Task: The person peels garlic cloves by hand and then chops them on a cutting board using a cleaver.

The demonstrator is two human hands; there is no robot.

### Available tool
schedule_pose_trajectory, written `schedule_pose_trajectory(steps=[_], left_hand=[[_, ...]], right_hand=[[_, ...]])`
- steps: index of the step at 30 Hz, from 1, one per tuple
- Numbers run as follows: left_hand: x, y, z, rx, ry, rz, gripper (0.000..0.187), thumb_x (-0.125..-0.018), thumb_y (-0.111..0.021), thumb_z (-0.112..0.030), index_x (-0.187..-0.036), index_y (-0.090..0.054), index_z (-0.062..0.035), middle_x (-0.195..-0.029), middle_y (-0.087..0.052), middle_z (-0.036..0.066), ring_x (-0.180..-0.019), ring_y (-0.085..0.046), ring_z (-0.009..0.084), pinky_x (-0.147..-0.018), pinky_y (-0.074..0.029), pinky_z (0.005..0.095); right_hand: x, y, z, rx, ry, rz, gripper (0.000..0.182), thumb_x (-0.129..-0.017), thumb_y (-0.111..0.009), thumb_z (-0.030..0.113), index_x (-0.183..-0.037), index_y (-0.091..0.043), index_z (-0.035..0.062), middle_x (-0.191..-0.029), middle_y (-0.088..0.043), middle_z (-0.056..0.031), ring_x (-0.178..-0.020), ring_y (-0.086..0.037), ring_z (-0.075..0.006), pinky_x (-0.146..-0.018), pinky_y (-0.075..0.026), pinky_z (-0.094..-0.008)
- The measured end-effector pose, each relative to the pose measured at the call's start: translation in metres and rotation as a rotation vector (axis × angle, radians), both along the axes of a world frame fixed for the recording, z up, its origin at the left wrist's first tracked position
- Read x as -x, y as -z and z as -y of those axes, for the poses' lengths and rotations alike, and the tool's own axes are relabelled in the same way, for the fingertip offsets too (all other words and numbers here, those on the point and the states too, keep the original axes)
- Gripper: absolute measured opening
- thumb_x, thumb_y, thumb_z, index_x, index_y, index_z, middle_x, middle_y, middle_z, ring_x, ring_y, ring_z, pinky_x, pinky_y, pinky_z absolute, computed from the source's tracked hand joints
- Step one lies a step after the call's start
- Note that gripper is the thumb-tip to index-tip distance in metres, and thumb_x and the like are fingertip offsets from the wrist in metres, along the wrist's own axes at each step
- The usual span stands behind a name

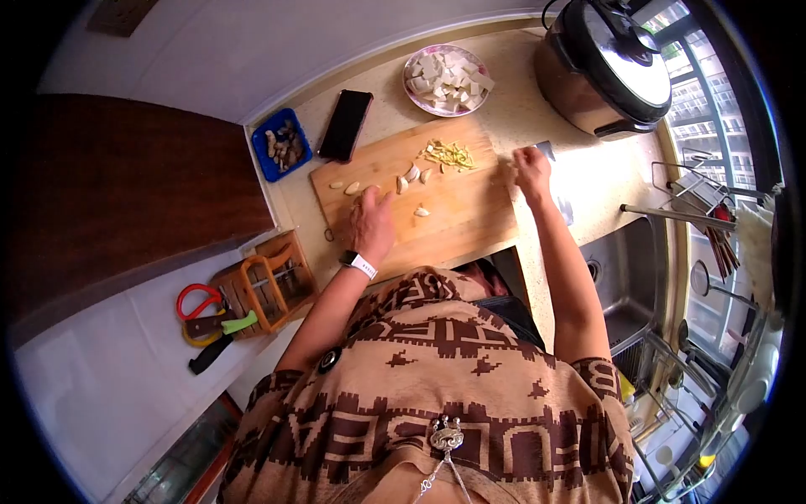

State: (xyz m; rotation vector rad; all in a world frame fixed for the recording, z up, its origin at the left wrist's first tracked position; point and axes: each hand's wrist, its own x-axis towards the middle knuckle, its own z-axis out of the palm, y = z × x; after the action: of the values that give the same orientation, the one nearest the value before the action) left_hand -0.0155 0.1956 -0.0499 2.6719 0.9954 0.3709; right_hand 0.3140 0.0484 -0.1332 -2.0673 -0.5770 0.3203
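My left hand (pixel 372 225) is over the left part of a wooden cutting board (pixel 470 210), its fingertips near several garlic cloves (pixel 352 188). Its thumb and forefinger look apart, and I see nothing held between them. Just past the board's right edge, my right hand (pixel 532 172) is closed; whatever its fingers may hold is hidden. Under that hand and forearm lies a flat shiny metal piece (pixel 565 210), perhaps a knife blade, partly covered. More cloves (pixel 422 212) sit mid-board, below a small heap of pale yellow shreds (pixel 449 154).
Behind the board stand a plate of white tofu cubes (pixel 449 80), a black phone (pixel 347 126) and a blue basket of ginger-like pieces (pixel 284 147). A pressure cooker (pixel 600 71) stands back right, above a sink (pixel 625 277). A wooden knife block (pixel 273 281) is at left.
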Motion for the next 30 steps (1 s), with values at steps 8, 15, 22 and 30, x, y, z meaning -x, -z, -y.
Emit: schedule_pose_trajectory(steps=[8,15,22,30], left_hand=[[0.0,0.022,0.012,0.13,0.142,0.115,0.026,-0.084,-0.054,-0.008,-0.107,-0.064,-0.0058,-0.105,-0.059,0.013,-0.095,-0.058,0.0323,-0.08,-0.048,0.042],[-0.017,0.023,0.025,0.279,0.167,0.213,0.029,-0.077,-0.062,0.0,-0.106,-0.063,-0.0026,-0.103,-0.057,0.015,-0.096,-0.058,0.0328,-0.082,-0.048,0.0393],[-0.028,0.027,0.02,0.268,0.222,0.071,0.021,-0.079,-0.065,-0.005,-0.099,-0.063,-0.0023,-0.099,-0.057,0.014,-0.089,-0.059,0.0322,-0.076,-0.048,0.0405],[-0.032,0.029,0.024,0.319,0.116,0.191,0.011,-0.083,-0.066,-0.009,-0.091,-0.062,-0.0024,-0.09,-0.06,0.012,-0.08,-0.062,0.0284,-0.07,-0.05,0.0384]], right_hand=[[-0.007,-0.049,0.218,-0.061,0.584,0.141,0.028,-0.09,-0.062,0.024,-0.104,-0.059,-0.0009,-0.084,-0.058,-0.0052,-0.074,-0.054,-0.0151,-0.069,-0.048,-0.029],[-0.018,0.008,0.369,0.685,0.485,0.127,0.04,-0.089,-0.056,0.021,-0.122,-0.057,-0.0023,-0.119,-0.06,-0.0224,-0.113,-0.056,-0.034,-0.095,-0.044,-0.038],[-0.011,-0.039,0.318,0.86,0.411,0.083,0.036,-0.082,-0.056,0.011,-0.118,-0.063,0.0117,-0.109,-0.067,-0.0134,-0.101,-0.063,-0.0318,-0.081,-0.05,-0.0441],[-0.001,-0.048,0.201,0.156,0.114,-0.052,0.024,-0.087,-0.061,0.008,-0.11,-0.066,0.0012,-0.095,-0.071,-0.0111,-0.085,-0.067,-0.0168,-0.074,-0.052,-0.0285]])
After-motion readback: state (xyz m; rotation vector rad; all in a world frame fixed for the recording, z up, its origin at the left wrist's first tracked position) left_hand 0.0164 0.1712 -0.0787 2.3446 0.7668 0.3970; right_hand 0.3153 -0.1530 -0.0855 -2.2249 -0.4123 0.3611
